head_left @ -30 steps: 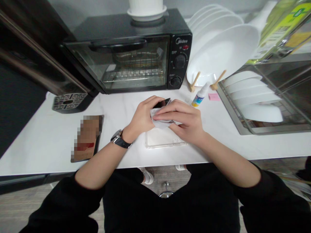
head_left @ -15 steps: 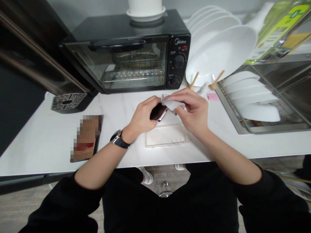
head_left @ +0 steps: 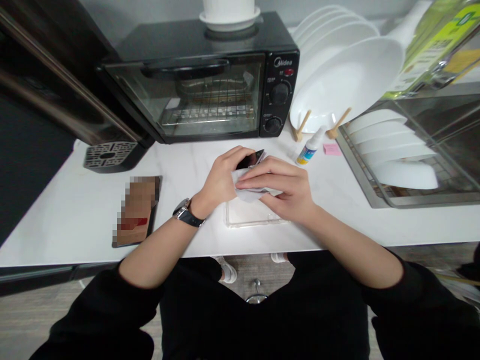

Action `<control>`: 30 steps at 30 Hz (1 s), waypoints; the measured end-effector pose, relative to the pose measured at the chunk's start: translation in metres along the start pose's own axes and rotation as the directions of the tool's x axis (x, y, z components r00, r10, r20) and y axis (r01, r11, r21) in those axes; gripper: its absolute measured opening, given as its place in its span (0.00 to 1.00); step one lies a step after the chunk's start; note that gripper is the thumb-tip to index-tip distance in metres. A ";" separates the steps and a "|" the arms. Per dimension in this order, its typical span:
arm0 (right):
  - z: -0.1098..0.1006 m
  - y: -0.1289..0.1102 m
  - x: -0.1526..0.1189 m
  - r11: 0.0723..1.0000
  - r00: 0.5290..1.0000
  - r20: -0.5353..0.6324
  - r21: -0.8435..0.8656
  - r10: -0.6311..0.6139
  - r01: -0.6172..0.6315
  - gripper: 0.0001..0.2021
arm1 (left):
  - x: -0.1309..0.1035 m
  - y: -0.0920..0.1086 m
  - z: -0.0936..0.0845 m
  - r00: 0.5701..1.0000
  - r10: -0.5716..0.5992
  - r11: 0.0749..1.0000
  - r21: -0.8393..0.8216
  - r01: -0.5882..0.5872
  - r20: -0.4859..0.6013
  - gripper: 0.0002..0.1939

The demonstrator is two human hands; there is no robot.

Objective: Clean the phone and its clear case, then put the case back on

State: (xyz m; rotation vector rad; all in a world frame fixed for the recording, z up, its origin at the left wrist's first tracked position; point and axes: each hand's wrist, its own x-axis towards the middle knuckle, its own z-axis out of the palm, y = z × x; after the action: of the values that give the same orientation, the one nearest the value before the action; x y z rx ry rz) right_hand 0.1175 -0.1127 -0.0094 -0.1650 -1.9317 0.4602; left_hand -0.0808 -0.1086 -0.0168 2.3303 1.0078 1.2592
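A dark smartphone is gripped along its left side by my left hand, with a black-strapped watch on that wrist. My right hand pinches a light grey cloth and presses it against the phone's near end. The cloth and fingers cover much of the phone. On the counter below lies a clear phone case, partly hidden behind my right hand. A small white spray bottle with a blue and yellow label stands beyond my right hand.
Another phone, its screen blurred, lies at left on the white counter. A black toaster oven stands behind. White plates, a pink note and a dish rack are at right.
My right hand has moved the cloth from the phone's far end down to its near end. The spray bottle, mostly hidden behind that hand before, now shows.
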 end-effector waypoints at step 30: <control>0.003 0.002 0.001 0.998 0.999 -0.006 -0.026 -0.050 0.049 0.13 | -0.001 -0.003 0.000 1.000 -0.013 1.000 -0.005 0.014 0.018 0.16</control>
State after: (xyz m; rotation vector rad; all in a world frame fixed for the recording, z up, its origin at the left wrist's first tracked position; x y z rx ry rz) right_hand 0.1139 -0.1112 -0.0107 -0.1351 -1.9319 0.4014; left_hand -0.0821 -0.1071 -0.0191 2.3232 1.0118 1.2320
